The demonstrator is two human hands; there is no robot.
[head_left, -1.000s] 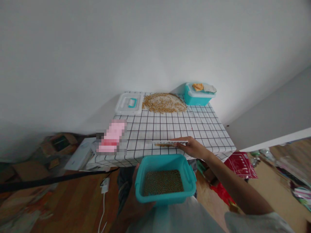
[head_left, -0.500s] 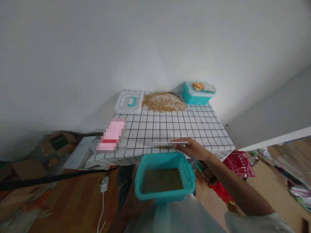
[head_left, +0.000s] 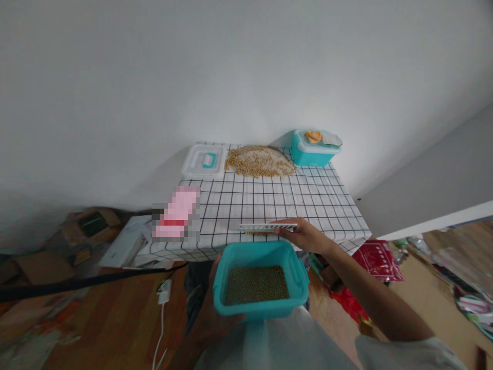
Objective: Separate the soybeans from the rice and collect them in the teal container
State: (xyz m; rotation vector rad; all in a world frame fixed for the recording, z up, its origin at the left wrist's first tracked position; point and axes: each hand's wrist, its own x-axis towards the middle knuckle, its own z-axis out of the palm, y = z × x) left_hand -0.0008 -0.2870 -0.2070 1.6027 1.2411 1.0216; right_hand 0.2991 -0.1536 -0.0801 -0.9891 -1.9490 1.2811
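My left hand [head_left: 221, 313] is wrapped round the left side and underside of a turquoise plastic storage box [head_left: 262, 310]. The box is tilted towards me just off the table's front edge, with small round greenish-brown beans [head_left: 257, 283] in its bottom. Over the table edge, my right hand [head_left: 304, 234] grips the right end of a thin white slotted plastic piece [head_left: 256, 226], seen nearly edge-on. A few tan beans [head_left: 259, 233] show on the cloth just below that piece. The fingertips of my left hand are hidden by the box.
A heap of tan beans [head_left: 258, 162] lies at the back of the table with a checked cloth [head_left: 265, 198]. Left of it is a clear lid [head_left: 202, 162]; right, a lidded turquoise box [head_left: 314, 154] with cloths on top. A blurred pink item [head_left: 177, 213] lies front left.
Hardly anything differs. The white slotted piece has tipped slightly, so more of its slots show; both hands and the box stay in nearly the same place.
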